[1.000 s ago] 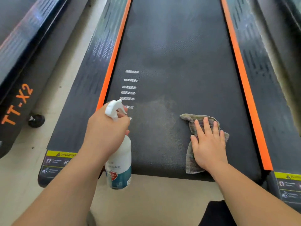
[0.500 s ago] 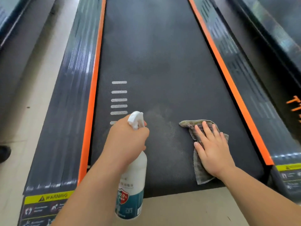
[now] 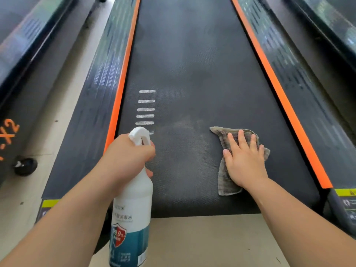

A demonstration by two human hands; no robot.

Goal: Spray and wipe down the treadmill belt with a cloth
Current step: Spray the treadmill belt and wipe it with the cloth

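Right hand (image 3: 245,162) on cloth (image 3: 224,181) (flat)

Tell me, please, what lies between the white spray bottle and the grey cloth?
In the head view, only bare black treadmill belt, with a pale misted patch, separates the white spray bottle from the striped grey cloth.

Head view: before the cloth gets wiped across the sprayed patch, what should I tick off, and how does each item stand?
1. The spray bottle gripped by the left hand: ok.
2. The right hand flat on the cloth, fingers straight: ok.
3. The cloth lying on the treadmill belt: ok.
4. A misted patch showing left of the cloth: ok.
5. The belt between cloth and patch free of objects: ok.
6. The belt stopped: cannot tell.
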